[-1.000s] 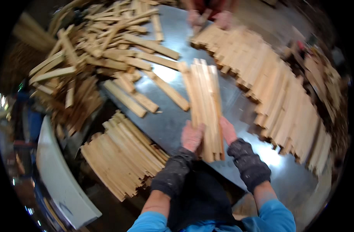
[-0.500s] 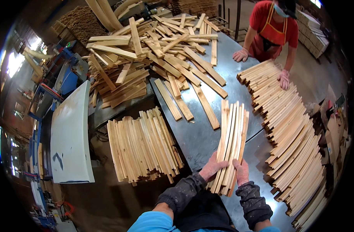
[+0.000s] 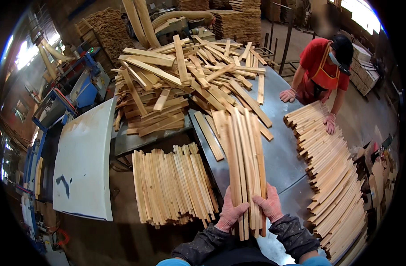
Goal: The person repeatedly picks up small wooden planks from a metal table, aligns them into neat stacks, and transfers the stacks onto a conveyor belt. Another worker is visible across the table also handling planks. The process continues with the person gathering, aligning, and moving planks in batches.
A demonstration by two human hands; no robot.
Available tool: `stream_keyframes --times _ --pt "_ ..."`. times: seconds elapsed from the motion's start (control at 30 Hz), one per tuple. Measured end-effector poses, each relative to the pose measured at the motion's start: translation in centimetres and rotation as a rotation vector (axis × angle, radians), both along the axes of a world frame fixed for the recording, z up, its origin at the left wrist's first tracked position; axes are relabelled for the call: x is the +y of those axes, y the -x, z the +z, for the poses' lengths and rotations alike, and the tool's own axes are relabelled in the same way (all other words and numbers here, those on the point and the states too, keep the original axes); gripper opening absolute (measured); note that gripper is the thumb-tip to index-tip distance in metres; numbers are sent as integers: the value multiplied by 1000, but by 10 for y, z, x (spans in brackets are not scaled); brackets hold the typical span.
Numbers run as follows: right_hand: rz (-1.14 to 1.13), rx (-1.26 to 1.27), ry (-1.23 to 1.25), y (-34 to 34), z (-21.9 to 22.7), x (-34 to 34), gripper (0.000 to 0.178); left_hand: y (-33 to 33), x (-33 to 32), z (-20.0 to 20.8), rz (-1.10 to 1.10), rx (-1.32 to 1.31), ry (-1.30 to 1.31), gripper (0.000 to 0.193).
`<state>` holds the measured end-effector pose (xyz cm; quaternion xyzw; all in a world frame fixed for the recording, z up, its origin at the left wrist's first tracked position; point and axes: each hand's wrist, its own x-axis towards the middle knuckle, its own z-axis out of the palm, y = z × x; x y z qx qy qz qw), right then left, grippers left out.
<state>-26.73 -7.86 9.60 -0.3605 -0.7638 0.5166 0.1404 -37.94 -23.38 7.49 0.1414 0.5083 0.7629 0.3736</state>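
Note:
Between my two hands I hold a bundle of wooden slats (image 3: 246, 159), tilted up on end with its far end raised above the metal table (image 3: 216, 170). My left hand (image 3: 231, 209), in a pink work glove, grips the bundle's lower left side. On the lower right side my right hand (image 3: 268, 204), gloved alike, is closed with its thumb across the front slats. The fingers behind the bundle are hidden. Beyond it lies a loose heap of wooden slats (image 3: 180, 80).
A neat stack of slats (image 3: 169, 186) sits low at my left, near a pale curved panel (image 3: 84, 164). Along the table's right side runs a long row of slats (image 3: 329, 177). A co-worker (image 3: 320, 73) in red stands at the far right, one gloved hand on that row.
My hands have brought the slat bundle left and closer to me, and it stands more upright. The view has tilted up. The co-worker's head is bent lower.

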Motion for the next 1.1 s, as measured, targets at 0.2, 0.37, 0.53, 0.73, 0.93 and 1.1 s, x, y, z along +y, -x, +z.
stream_keyframes --times 0.2,0.37,0.53,0.73,0.93,1.1 --pt "338 73 -309 204 82 9 85 153 -14 53 257 60 -238 97" --pt "633 130 -230 450 222 48 83 364 30 150 579 374 -398 66" --pt "249 165 -672 586 283 34 60 552 67 193 -39 61 -57 75" --pt "782 345 -633 484 89 -27 53 426 44 -33 -487 17 42 53" --pt "596 -159 408 253 -49 -65 51 278 -79 -138 -688 -248 372 39" --pt "584 -38 5 84 -122 -94 33 238 -105 -125 -498 -583 678 27"
